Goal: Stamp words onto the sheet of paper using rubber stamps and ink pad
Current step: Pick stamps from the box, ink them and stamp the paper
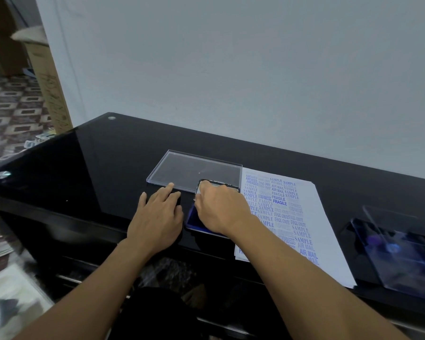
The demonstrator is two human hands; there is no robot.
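L hand (157, 214) is lying flat & open on the table (96, 173) near its front edge, fingers straight, just left of the ink pad (193, 218). Its pointer tip is touching the near edge of the clear lid (194, 168). R hand (221, 209) is curling its fingers over the ink pad & pinching a small thing. Only a pale bit is showing at the fingertips, prob. the stamp (201, 187).

To do this bit well, I think the stamp should be going straight down on the blue, not tipping, so all the letters are getting ink. Dabbing, not rubbing. L hand should be resting firm so nothing is sliding on the shiny glass. Next it's needing a bare spot, bc the page is looking crowded.

A clear box (402, 256) is sitting by the front edge, right of the sheet of paper (324, 231). The paper is lying toward the table's right side, running front to back. It's showing lots of blue words: SAMPLE, AIR MAIL, FRAGILE, FAX OUT, AMENDED. Some are looking dark, some faint. Its right strip is looking bare. The ink pad is sitting open just beside the paper's left edge, blue inside w/ a dark rim. The clear lid is lying flat behind the hands.
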